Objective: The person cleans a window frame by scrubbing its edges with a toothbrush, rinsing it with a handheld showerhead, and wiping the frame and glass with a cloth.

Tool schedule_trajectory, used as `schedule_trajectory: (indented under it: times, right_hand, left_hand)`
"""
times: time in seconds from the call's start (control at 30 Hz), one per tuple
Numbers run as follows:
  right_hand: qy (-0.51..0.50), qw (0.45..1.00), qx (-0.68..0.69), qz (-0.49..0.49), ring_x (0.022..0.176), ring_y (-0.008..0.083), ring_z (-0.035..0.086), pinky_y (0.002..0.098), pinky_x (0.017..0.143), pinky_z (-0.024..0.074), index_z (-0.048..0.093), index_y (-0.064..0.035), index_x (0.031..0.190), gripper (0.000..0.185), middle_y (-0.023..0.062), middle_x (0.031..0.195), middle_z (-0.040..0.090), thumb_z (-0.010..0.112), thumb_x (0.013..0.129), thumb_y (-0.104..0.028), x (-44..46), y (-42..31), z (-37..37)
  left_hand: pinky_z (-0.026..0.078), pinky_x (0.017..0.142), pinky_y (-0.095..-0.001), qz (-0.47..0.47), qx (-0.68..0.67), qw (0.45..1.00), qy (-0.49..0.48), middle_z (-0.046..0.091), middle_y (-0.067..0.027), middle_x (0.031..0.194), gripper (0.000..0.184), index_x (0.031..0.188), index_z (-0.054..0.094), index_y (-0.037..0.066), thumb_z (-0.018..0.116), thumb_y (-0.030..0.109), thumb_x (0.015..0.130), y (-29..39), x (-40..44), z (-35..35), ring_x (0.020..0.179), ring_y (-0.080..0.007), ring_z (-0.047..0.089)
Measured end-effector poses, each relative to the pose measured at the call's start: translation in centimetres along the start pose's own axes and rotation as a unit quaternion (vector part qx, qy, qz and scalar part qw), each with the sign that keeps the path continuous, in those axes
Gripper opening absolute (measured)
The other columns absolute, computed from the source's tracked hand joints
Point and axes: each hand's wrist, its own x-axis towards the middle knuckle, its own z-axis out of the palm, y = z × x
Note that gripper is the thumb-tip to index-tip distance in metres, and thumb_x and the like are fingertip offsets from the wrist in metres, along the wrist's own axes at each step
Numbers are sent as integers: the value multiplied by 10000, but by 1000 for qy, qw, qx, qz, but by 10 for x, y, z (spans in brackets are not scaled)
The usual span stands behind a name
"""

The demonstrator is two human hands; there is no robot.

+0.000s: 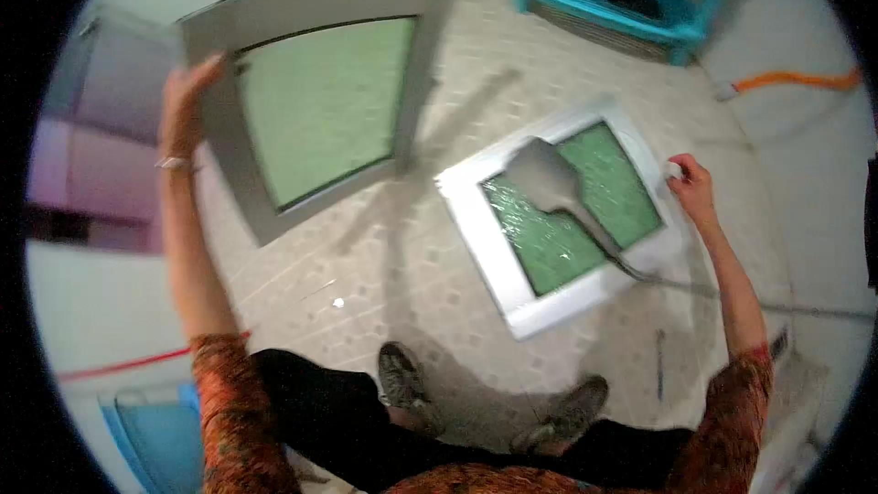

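Observation:
My left hand [189, 102] is at the left edge of a grey frame [315, 5] with a pale green pane, its fingers wrapped on that edge. The frame is tilted up from the floor. To its right, a white frame [498, 261] with a wet, shiny green pane lies on the tiles. A grey shower head [545, 176] rests across that pane, its hose running off to the right. Just beyond the white frame's right side is my right hand [691, 187], fingers curled together; what they hold, if anything, is too small to tell.
A turquoise plastic rack [604, 0] stands at the top right, near an orange hose [796, 80] by the wall. At lower left are a blue plastic item [160, 439] and a red strip [137, 364]. A thin blue tool [660, 366] lies near my right foot.

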Motion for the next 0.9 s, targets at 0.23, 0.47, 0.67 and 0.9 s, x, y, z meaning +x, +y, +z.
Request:
schedule_trajectory:
  times: [0.23,0.47,0.67,0.9]
  right_hand:
    - [33,932,340,-122,735,77,538,215,652,467,596,-14,994,270,16,847,586,673,735,-20,55,-269,168]
    - [291,831,324,-348,794,203,587,280,689,500,636,-61,1023,372,92,929,549,630,682,86,60,-490,307]
    - [270,835,244,-413,787,261,587,357,674,510,664,-74,948,286,114,872,560,577,712,62,118,-443,326]
    - [276,893,332,-128,639,203,547,313,559,437,613,34,905,153,102,728,572,581,757,6,148,-409,359]
  left_hand:
    - [485,665,-305,-76,-79,987,120,602,-60,882,502,1040,580,45,661,478,799,62,6,57,780,-154,583]
    - [402,666,-276,-97,-101,980,145,556,-15,825,505,961,590,22,690,479,771,77,1,56,745,-118,475]
    - [425,781,-267,-86,-150,975,141,610,-57,931,443,1017,597,-5,703,358,785,60,-14,40,870,-127,546]
    - [485,622,-246,-70,-157,971,164,608,-44,864,366,1015,583,14,670,312,822,31,-25,33,728,-117,583]
